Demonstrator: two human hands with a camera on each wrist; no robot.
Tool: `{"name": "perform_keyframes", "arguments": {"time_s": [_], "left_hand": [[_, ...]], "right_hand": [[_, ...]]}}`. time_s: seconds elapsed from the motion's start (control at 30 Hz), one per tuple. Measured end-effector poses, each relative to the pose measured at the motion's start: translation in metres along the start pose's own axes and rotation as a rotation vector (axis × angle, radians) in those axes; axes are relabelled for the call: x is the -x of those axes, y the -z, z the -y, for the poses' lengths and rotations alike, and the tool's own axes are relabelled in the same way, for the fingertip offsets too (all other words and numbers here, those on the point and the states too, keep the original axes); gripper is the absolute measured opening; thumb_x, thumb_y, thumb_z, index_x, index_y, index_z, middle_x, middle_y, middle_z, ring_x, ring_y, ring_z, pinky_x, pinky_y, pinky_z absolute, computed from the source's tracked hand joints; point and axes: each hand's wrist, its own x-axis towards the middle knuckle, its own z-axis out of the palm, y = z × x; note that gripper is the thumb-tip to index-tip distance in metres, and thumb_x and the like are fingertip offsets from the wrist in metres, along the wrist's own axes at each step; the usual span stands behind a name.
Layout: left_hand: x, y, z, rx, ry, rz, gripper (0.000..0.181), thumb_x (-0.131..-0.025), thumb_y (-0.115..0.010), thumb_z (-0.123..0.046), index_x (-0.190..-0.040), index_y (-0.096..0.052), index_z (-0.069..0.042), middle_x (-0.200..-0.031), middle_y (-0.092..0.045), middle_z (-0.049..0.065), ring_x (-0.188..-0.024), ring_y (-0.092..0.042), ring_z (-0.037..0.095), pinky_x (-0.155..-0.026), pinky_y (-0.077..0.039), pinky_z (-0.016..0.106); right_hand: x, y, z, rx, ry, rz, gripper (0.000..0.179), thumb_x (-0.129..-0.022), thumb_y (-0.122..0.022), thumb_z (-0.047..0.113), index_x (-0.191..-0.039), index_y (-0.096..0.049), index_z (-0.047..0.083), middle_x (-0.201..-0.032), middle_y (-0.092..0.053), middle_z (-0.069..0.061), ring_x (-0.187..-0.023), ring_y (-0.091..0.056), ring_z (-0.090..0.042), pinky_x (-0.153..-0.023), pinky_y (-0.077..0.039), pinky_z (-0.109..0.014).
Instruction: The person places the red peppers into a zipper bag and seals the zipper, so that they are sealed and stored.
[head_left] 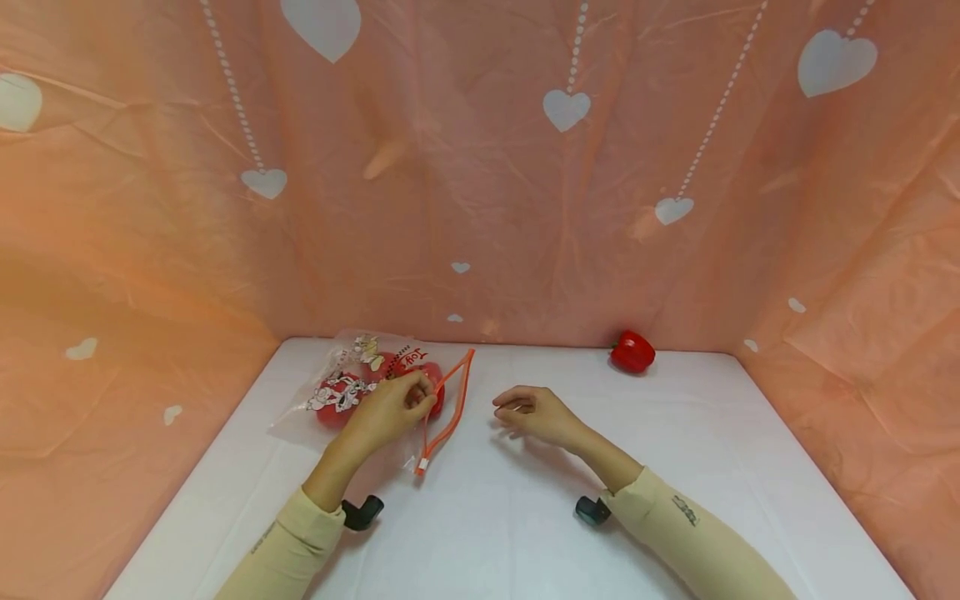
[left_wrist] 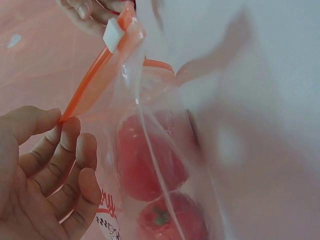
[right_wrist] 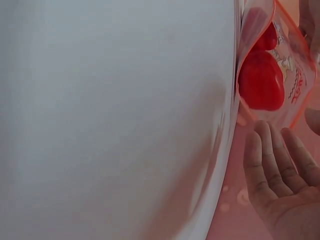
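Note:
A clear zip bag with an orange zip edge and printed cartoon figures lies at the left of the table, its mouth spread apart toward the right. Inside are several red bell peppers, one with its green stem showing through the plastic. My left hand pinches the orange edge between thumb and index finger. The white slider sits at one end of the zip. My right hand, fingers extended and holding nothing, hovers over the table to the right of the bag's mouth.
Another red bell pepper lies near the table's back edge, right of centre. Peach curtains with white hearts stand behind and on both sides of the white table. A dark wrist device shows under the left forearm.

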Motion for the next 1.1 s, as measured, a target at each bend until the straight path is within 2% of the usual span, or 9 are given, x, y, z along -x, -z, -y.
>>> {"name": "perform_keyframes", "arguments": {"time_s": [0.27, 0.63, 0.83, 1.1], "left_hand": [[0.000, 0.000, -0.002, 0.006, 0.026, 0.010, 0.008, -0.100, -0.075, -0.014, -0.099, -0.067, -0.015, -0.079, -0.065, -0.005, -0.074, -0.058, 0.013, -0.069, -0.049, 0.032], [0.001, 0.000, -0.003, 0.000, 0.022, 0.008, 0.008, -0.100, -0.075, -0.013, -0.099, -0.067, -0.015, -0.080, -0.064, -0.005, -0.074, -0.057, 0.013, -0.068, -0.049, 0.032], [0.000, 0.000, -0.003, 0.001, 0.025, 0.008, 0.008, -0.100, -0.075, -0.013, -0.099, -0.067, -0.014, -0.080, -0.064, -0.005, -0.074, -0.057, 0.013, -0.067, -0.049, 0.030], [0.000, -0.002, -0.002, 0.007, 0.025, 0.013, 0.009, -0.100, -0.076, -0.013, -0.100, -0.067, -0.015, -0.082, -0.065, -0.005, -0.076, -0.058, 0.013, -0.069, -0.050, 0.031]], "right_hand": [[0.015, 0.023, -0.007, 0.028, -0.006, -0.041, 0.033, -0.102, -0.073, 0.010, -0.128, -0.068, -0.011, -0.116, -0.074, -0.024, -0.101, -0.074, -0.042, -0.082, -0.064, -0.046], [0.030, 0.051, -0.015, 0.009, -0.045, -0.099, 0.038, -0.102, -0.073, 0.011, -0.132, -0.065, -0.011, -0.123, -0.071, -0.029, -0.103, -0.073, -0.043, -0.085, -0.064, -0.047], [0.037, 0.068, -0.020, 0.048, -0.016, -0.143, 0.039, -0.101, -0.074, 0.010, -0.132, -0.064, -0.012, -0.123, -0.072, -0.030, -0.104, -0.073, -0.043, -0.083, -0.064, -0.045], [0.038, 0.089, -0.031, 0.206, 0.018, -0.255, 0.034, -0.099, -0.077, 0.010, -0.127, -0.069, -0.008, -0.113, -0.078, -0.017, -0.102, -0.075, -0.028, -0.083, -0.061, -0.026]]}}
